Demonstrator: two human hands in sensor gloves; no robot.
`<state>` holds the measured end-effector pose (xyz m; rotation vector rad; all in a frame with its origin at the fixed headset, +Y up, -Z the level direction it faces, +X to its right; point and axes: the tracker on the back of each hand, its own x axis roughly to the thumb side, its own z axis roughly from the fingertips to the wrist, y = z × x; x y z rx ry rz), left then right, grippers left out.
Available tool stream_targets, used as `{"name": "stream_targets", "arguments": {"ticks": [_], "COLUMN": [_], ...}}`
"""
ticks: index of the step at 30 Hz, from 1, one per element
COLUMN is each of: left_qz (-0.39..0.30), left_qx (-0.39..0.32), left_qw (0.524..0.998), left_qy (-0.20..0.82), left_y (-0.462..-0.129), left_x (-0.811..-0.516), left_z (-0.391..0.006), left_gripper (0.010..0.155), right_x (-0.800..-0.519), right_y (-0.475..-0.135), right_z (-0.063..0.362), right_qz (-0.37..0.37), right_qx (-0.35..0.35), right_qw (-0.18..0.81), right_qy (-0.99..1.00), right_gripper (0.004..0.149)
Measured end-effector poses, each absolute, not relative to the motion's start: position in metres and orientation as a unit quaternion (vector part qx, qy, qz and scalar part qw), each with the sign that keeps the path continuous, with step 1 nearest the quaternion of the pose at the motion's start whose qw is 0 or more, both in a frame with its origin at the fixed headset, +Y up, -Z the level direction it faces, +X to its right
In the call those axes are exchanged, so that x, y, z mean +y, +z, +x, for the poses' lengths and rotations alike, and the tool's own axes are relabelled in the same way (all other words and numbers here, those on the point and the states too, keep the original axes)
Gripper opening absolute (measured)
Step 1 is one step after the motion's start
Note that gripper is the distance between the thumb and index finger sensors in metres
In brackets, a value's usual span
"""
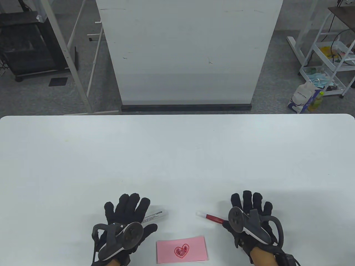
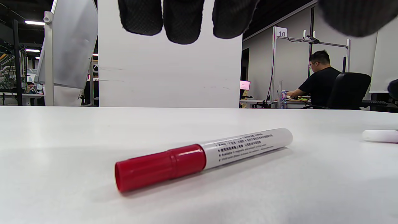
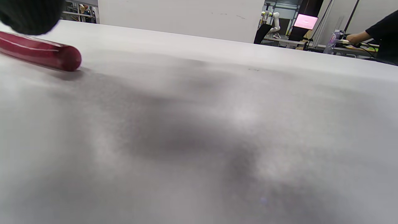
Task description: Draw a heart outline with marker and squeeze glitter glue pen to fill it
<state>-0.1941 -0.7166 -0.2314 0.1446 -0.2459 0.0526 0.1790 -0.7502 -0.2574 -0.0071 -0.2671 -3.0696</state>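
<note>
We saw the pink card (image 1: 181, 249), its heart (image 1: 181, 250) drawn and filled. Beyond it to the left, under our flat, empty left hand (image 1: 126, 221), lay the capped marker (image 1: 155, 216); the glue pen (image 1: 210, 217) pointed at our relaxed right hand (image 1: 251, 219), which held nothing.

Wide white table (image 1: 177, 155) with rounded far corners. Near its front edge lay a pink paper note (image 1: 182, 249) bearing a red heart (image 1: 181, 250), a red-capped white marker (image 2: 199, 157) to the left, and a red glitter glue pen (image 1: 210, 217) with a white cap to the right.
</note>
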Motion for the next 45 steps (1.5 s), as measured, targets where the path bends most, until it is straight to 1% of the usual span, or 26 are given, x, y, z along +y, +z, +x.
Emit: {"name": "stream_targets", "arguments": {"ticks": [7, 26, 45], "left_qz": [0.063, 0.047, 0.04], "left_qx": [-0.126, -0.128, -0.131], "left_qw": [0.99, 0.991, 0.991], "left_qy": [0.02, 0.016, 0.011], "left_y": [-0.2302, -0.23, -0.2302], "left_x": [-0.7177, -0.7206, -0.7236], "left_z": [-0.1925, -0.1885, -0.1851], "left_gripper": [0.085, 0.085, 0.084], "right_x": [-0.7512, -0.753, -0.7536], "right_y": [-0.2581, -0.2587, -0.259], "right_z": [0.1793, 0.1824, 0.1828], "right_qz": [0.002, 0.004, 0.001], "right_qx": [-0.09, -0.125, -0.136], "right_qw": [0.03, 0.001, -0.009], "right_qy": [-0.995, -0.992, -0.991], "right_gripper": [0.095, 0.092, 0.092]}}
